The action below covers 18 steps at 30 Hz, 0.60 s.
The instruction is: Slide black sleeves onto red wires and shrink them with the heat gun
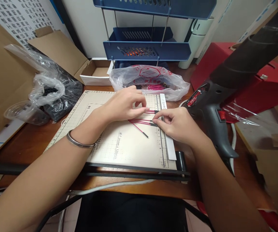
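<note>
Wooden bench (173, 191) under a cutter (129, 153); behind the cutter, a bag (180, 86) holds a bundle (155, 87), likely the part left to do. Left hand (126, 102) curls over the red wires (141, 121) on the cutter, grip unclear; right hand (175, 124) pinches their tips. These look partly lined up, with 1 stray wire (138, 129) lying askew

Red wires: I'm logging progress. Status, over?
Right hand pinching red wires above ruled board. Left hand over wires, grip unclear. One wire angled apart. Black pistol-grip tool close beside right hand.
</note>
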Each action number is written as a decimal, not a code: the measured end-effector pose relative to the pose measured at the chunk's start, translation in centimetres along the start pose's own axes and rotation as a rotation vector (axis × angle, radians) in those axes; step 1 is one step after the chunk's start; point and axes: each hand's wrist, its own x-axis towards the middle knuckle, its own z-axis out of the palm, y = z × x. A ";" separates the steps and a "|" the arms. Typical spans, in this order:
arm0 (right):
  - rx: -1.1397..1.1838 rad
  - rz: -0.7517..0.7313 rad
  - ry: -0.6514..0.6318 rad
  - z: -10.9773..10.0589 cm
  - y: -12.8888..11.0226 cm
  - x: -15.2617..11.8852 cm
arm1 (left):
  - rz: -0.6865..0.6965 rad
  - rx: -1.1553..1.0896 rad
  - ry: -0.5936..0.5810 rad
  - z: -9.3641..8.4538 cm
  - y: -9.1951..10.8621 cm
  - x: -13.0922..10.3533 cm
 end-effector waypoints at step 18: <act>0.084 -0.089 0.295 0.4 0.4 0.0 | 0.130 -0.092 0.028 0.1 0.4 0.2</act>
